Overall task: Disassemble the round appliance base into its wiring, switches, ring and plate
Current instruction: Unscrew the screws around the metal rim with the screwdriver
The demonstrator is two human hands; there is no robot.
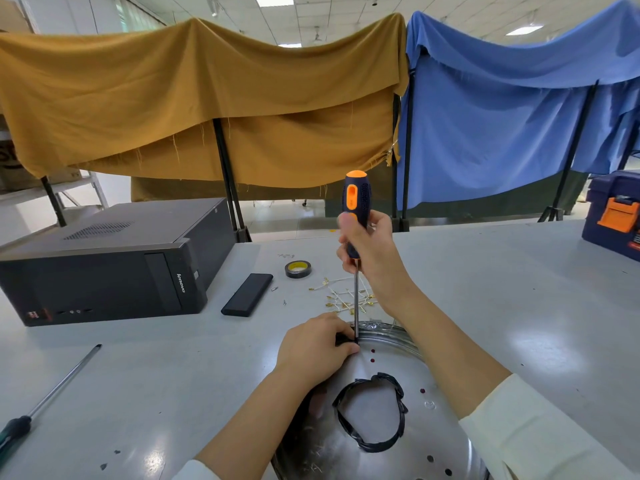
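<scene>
The round metal appliance base (377,455) lies on the table in front of me, with a black taped ring (372,412) around its centre opening. My left hand (317,348) pinches a small black part (343,340) at the base's far rim. My right hand (372,258) grips an orange-and-black screwdriver (356,202) held upright, its tip down at that black part between my left fingers. A pile of white wires with brass terminals (346,297) lies just beyond the base.
A black computer tower (104,261) lies on the left. A black flat box (247,294), a roll of black tape (298,269) and small screws (285,255) sit mid-table. A second screwdriver (45,403) lies near left. A blue-and-orange toolbox (613,213) stands far right.
</scene>
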